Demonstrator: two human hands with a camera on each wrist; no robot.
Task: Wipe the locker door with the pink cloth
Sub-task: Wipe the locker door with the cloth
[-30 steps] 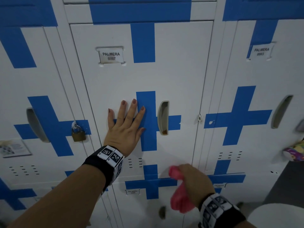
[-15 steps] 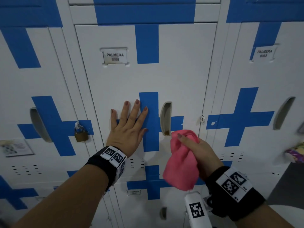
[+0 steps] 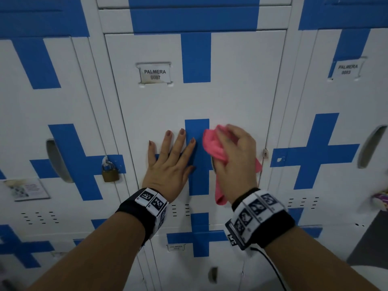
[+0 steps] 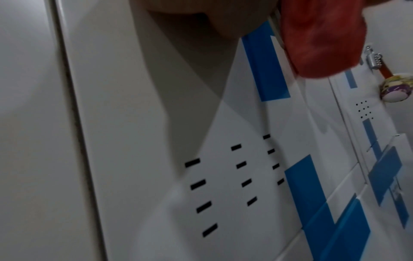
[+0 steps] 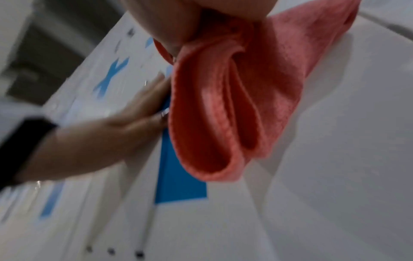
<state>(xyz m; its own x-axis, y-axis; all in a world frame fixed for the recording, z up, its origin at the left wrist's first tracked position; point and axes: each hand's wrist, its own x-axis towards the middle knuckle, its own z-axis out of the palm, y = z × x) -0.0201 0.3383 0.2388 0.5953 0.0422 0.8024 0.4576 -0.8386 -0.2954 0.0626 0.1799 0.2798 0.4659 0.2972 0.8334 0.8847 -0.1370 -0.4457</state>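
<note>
Two hands meet the locker door (image 3: 231,97) here, and only one does the wiping. The right hand (image 3: 235,156) has its grip bunched round the pink cloth (image 3: 212,145), fingers curled over a wad of it, pressed to the door at the middle of the blue cross (image 3: 196,156); a loose tail hangs toward 6 o'clock, clear in the right wrist view. Judged from this, the wad is too small: spreading the cloth under a flatter palm would cover more door per stroke and stop the tail flapping. The left hand (image 3: 170,164) lies at 9 o'clock of the cloth, just beside it, fingers spread and flat on the metal, bracing the door. It should stay put, or shift toward 9 o'clock as strokes come its way. The recessed handle sits under the right hand, mostly hidden; work its edges. Above, toward 12 o'clock, the name plate (image 3: 154,74) marks unwiped ground, so long overlapping passes seem best.
</note>
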